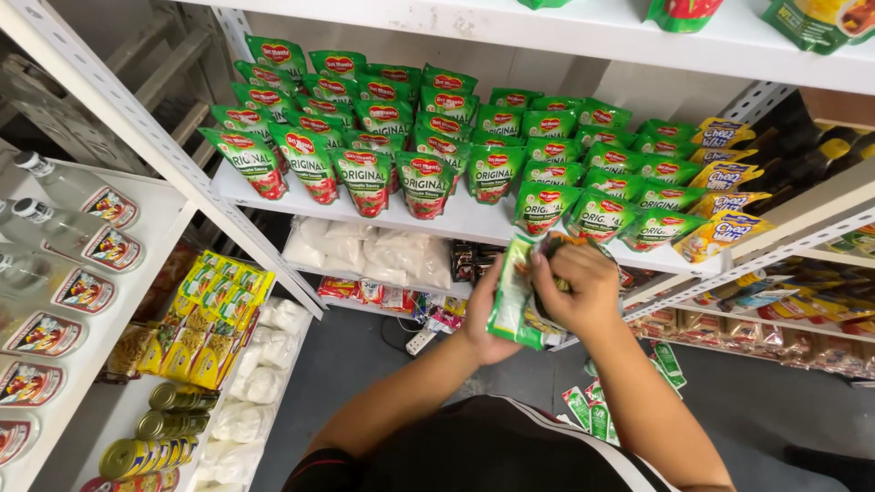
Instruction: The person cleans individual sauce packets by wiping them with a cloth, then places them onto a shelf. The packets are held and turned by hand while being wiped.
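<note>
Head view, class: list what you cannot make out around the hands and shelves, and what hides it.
- Green pouch front: covered by the right hand.
- Left hand fingers: behind the pouch.
- White bags: contents in shadow under the shelf.
- Top-shelf packs: cut by the upper edge.

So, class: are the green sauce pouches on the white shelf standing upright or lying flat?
Upright. The green sauce pouches stand in rows on the white shelf, fronts facing out. Both hands hold another green pouch just below.

Small grocery shop aisle.
White metal shelves [474, 221] stocked with rows of green sauce pouches [369, 178], yellow packets [214, 314], tins [150, 453] and clear bottles [77, 193].
</note>
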